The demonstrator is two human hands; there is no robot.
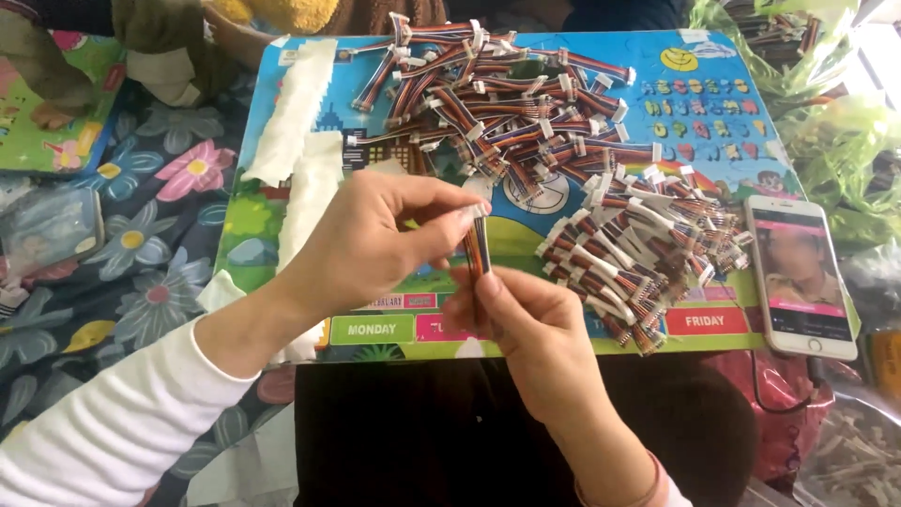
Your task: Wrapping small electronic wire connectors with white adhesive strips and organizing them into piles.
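Both hands up over the board's (282,113) near edge w/ one short ribbon cable (476,252): left hand (361,246) pinches its white connector end, right hand (526,329) pinches the lower wires — light, floppy, prob. best gripped at the stiff plug.

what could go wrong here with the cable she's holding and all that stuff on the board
1. The cable bundle is only pinched by the fingertips of the left hand and right hand, so it could slip.
2. The sorted pile lies against the loose pile; a nudge could mix them.
3. The phone sits at the board's right edge and might get knocked off.
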